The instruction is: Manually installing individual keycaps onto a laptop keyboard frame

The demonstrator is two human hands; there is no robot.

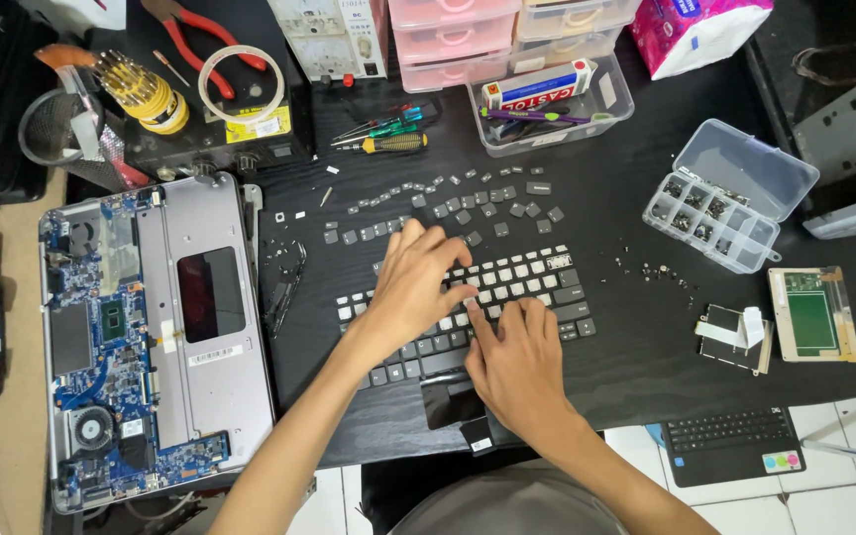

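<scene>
Both hands (468,317) on keyboard (537,282), table edge near.

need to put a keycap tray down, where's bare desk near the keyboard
Bare black desk lies between the keyboard and the clear parts box, though tiny screws dot it, and along the near edge right of the right hand. Crowded: loose keycaps above the keyboard under the left hand, and the opened laptop to the left.

Two hands (413,292) (517,362), one stripped keyboard (527,287), one opened laptop (151,337), two clear compartment boxes (730,198) (547,104), three screwdrivers (383,131).
</scene>
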